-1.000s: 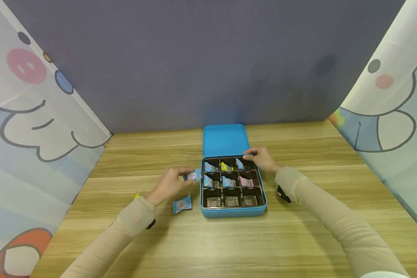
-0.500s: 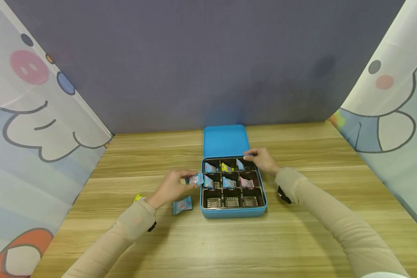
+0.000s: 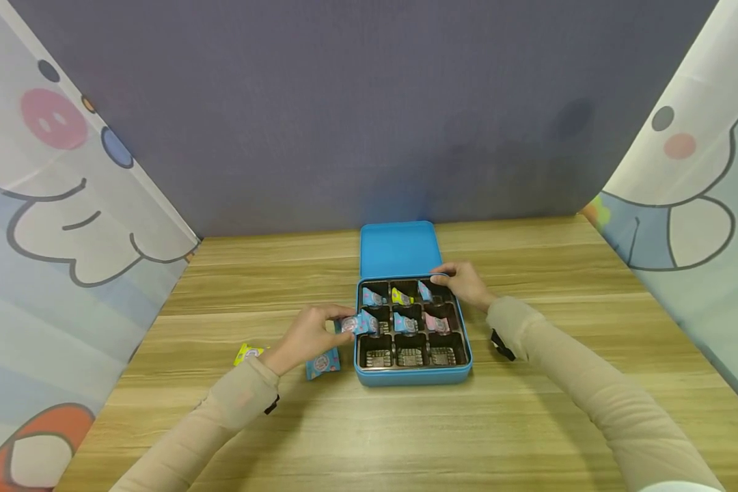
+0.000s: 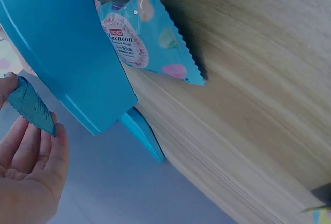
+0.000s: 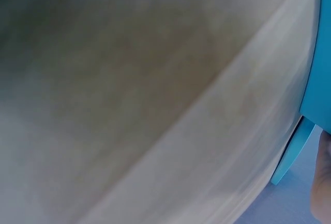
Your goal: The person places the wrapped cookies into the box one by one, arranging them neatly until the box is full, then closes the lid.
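My left hand (image 3: 310, 335) pinches a blue wrapped candy (image 3: 348, 325) between thumb and fingers, at the left rim of a blue tin (image 3: 413, 378). In the left wrist view the candy (image 4: 32, 105) hangs tilted beside the tin's wall. The tin's dark tray has three rows of compartments. Blue candies, a yellow candy (image 3: 401, 296) and a pink candy (image 3: 436, 322) sit in the back and middle rows; the front row shows bare ribbed bottoms. My right hand (image 3: 464, 281) holds the tin's back right corner, its fingertips partly hidden. The right wrist view shows only a sliver of this hand.
A second blue candy (image 3: 322, 363) lies on the wooden table left of the tin. Farther left, a yellow candy (image 3: 246, 353) is partly behind my left wrist. The tin's lid (image 3: 400, 249) is folded back towards the grey back panel (image 3: 369, 116).
My left hand has shifted slightly right and towards me with the candy, now against the tin's left rim. More of the yellow candy on the table shows. My right hand has stayed in place.
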The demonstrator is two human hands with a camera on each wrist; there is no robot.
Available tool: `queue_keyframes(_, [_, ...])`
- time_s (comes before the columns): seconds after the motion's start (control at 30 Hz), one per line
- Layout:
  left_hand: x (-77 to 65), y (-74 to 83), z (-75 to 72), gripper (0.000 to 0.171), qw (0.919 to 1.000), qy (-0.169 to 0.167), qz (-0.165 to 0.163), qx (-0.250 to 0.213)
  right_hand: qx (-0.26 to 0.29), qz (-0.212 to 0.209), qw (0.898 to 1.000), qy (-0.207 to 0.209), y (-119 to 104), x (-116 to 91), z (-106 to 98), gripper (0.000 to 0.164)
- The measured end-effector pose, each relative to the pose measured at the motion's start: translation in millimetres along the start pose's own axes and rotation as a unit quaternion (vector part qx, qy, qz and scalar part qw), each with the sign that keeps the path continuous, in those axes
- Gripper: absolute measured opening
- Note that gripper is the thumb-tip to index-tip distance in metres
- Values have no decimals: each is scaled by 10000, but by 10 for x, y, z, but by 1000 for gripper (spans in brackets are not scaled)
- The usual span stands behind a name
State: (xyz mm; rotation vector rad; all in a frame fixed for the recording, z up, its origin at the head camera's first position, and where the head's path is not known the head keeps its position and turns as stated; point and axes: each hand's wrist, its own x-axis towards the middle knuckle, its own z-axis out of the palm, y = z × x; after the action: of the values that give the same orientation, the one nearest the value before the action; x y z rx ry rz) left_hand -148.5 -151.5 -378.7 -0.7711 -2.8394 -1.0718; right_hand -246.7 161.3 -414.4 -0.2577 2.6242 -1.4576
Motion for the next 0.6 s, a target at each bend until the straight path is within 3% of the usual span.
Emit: queue_keyframes(0.6, [-4,24,31,39,9996,-237,103,67,-16,-80,10000,43,10,7,-1,27])
